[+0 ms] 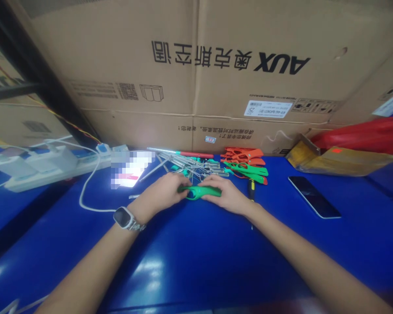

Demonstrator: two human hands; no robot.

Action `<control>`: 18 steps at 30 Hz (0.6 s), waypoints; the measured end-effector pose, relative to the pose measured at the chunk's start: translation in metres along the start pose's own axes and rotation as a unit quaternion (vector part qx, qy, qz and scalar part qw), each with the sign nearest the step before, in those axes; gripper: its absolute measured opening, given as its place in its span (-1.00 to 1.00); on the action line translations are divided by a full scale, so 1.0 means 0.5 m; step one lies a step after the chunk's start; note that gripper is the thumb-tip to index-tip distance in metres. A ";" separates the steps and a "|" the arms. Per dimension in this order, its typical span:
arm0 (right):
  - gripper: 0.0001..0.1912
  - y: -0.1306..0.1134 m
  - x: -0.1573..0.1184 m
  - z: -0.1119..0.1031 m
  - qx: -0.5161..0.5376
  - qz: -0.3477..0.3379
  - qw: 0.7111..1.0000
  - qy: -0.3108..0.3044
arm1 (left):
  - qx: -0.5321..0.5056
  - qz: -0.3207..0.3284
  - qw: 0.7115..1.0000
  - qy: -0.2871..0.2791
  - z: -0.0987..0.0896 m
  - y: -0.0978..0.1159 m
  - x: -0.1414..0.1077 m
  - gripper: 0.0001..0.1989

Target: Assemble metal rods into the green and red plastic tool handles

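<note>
A green plastic lighter casing [199, 192] with a trigger-shaped hole is held level between both hands above the blue table. My left hand [166, 192], below a wristwatch [124, 217], is closed on the casing's left end. On its right end, the fingers of my right hand [228, 194] are closed too. Just beyond lies a pile of metal lighter tubes [185, 161] with thin wires. To the right of the pile sit several orange casings [245, 156] and green casings [249, 170]. A black and yellow screwdriver [251, 188] lies beside my right hand.
A large cardboard box [216, 96] stands along the table's back. At left are a lit phone [134, 174], a white cable [85, 192] and a power strip [26, 179] with chargers. At right lie a dark phone [314, 198] and an open carton [347, 161] holding red material.
</note>
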State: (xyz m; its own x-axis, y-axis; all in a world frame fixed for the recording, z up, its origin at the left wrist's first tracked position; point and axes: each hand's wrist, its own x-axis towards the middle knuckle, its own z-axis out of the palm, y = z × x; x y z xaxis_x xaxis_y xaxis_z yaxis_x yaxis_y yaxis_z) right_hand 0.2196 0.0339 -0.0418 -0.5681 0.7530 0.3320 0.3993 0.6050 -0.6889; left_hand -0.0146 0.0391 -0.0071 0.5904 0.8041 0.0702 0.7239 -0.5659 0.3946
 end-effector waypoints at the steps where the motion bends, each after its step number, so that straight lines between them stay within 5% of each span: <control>1: -0.71 0.001 -0.001 0.000 -0.006 -0.003 1.000 0.004 | 0.022 0.001 1.000 -0.006 -0.003 0.002 0.003 -0.81; 18: -0.71 -0.001 -0.005 -0.001 -0.027 -0.038 0.999 0.002 | 0.172 -0.025 0.984 -0.044 -0.023 0.034 0.021 -0.86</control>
State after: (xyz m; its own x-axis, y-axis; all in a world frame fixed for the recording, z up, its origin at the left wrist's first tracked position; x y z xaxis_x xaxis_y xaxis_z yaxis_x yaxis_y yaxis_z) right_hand 0.2212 0.0321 -0.0418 -0.5947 0.7058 0.3850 0.3932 0.6730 -0.6264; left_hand -0.0001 0.0397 0.0108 0.5692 0.8218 -0.0262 0.8215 -0.5670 0.0614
